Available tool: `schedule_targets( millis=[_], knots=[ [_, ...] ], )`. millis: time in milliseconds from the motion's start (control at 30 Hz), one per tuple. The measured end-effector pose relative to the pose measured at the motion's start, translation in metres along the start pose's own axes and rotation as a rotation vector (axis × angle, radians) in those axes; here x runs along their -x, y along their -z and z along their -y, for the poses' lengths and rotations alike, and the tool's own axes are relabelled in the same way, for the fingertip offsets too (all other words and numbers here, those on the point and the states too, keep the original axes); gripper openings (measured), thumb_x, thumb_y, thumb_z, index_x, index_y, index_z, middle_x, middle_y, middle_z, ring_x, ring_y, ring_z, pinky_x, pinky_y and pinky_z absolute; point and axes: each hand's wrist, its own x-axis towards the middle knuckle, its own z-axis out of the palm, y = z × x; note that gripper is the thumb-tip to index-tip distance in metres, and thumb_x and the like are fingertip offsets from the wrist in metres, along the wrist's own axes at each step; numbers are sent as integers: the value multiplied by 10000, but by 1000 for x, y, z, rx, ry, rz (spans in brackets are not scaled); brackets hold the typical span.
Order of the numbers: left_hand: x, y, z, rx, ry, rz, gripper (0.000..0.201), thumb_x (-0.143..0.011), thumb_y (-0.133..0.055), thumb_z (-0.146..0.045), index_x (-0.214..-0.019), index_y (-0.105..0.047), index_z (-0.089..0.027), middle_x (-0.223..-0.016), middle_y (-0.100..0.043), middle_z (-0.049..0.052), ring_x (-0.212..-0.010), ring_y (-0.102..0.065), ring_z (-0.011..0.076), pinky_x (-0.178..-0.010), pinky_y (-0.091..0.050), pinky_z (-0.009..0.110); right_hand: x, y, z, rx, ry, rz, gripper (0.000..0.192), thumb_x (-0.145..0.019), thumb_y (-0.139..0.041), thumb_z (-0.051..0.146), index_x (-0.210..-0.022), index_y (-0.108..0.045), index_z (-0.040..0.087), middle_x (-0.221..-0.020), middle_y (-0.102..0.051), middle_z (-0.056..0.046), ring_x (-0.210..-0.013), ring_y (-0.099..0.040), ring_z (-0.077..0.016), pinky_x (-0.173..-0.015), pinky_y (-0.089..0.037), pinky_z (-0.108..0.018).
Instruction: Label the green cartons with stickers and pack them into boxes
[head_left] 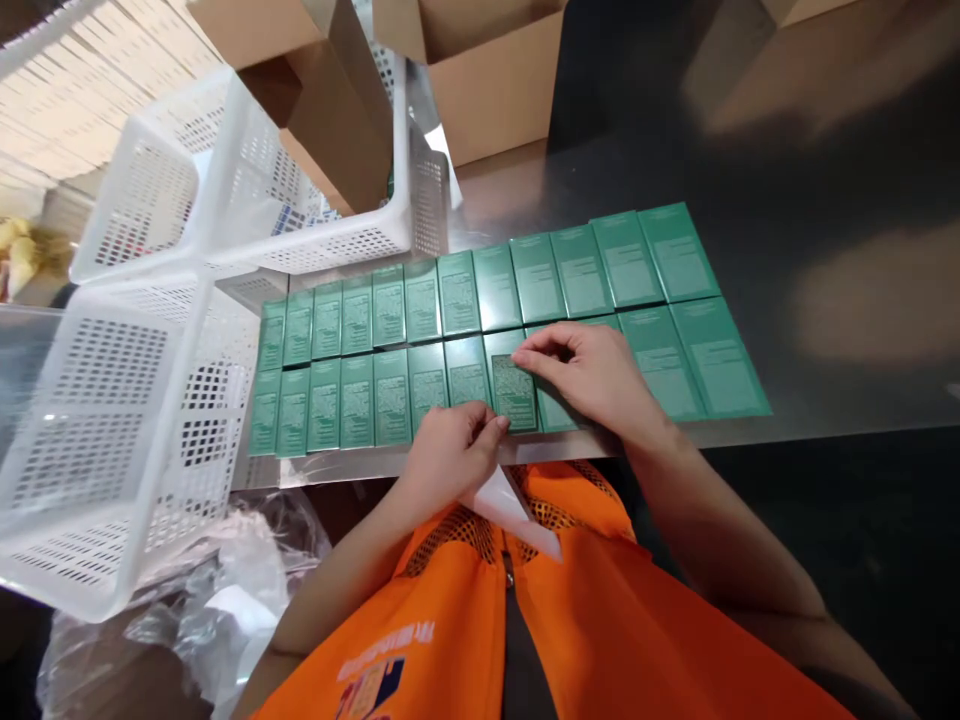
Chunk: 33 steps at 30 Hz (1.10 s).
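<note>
Two rows of flat green boxes (457,290) lie side by side on a dark shiny table (825,200). My right hand (592,375) rests on the front row, fingertips pressing one green box (514,392) near the table's front edge. My left hand (450,450) is just below that box, fingers pinched on a white strip of paper (517,510) that hangs down over my orange vest.
White perforated plastic baskets (135,400) stand at the left, one behind another. Open cardboard boxes (487,70) sit at the back. Crumpled clear plastic (202,600) lies below the baskets at the lower left.
</note>
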Motion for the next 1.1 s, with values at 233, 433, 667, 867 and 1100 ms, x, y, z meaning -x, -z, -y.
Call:
schedule_targets(
  millis=[233, 433, 667, 867, 1100],
  knots=[
    [-5, 1, -7, -89, 77, 69, 330, -916, -509, -358, -632, -584, -206, -564, -589, 11, -562, -496, 166, -591, -273, 298, 1, -13, -4, 291, 27, -52, 111, -880, -740, 311, -806, -792, 247, -838, -726, -16, -733, -612, -177, -676, -383, -321],
    [-9, 4, -7, -84, 97, 109, 319, -899, -535, -376, -645, -625, -204, -568, -604, 7, -543, -487, 157, -581, -271, 303, 1, -16, -6, 322, 48, -75, 96, -884, -749, 298, -814, -797, 254, -830, -726, -8, -738, -619, -177, -686, -385, -319],
    [-15, 6, -8, -77, 72, 125, 339, -869, -544, -372, -565, -568, -223, -506, -519, -2, -502, -414, 157, -552, -249, 307, 4, -17, -10, 317, 115, -98, 139, -904, -732, 328, -811, -784, 239, -826, -721, -31, -758, -624, -199, -699, -399, -335],
    [-18, 6, -9, -140, 60, 113, 341, -859, -569, -341, -537, -572, -228, -479, -492, 2, -495, -413, 168, -534, -252, 309, 7, -21, -13, 301, 141, -123, 165, -930, -688, 332, -812, -768, 250, -816, -716, -35, -777, -621, -213, -723, -417, -356],
    [-13, 4, -11, -278, 54, 102, 346, -905, -527, -396, -611, -609, -232, -540, -539, 30, -558, -497, 214, -565, -244, 324, 8, -20, -10, 371, 125, -172, 470, -853, -742, 318, -1314, -666, 269, -1111, -577, -91, -764, -589, -199, -676, -473, -356]
  ],
)
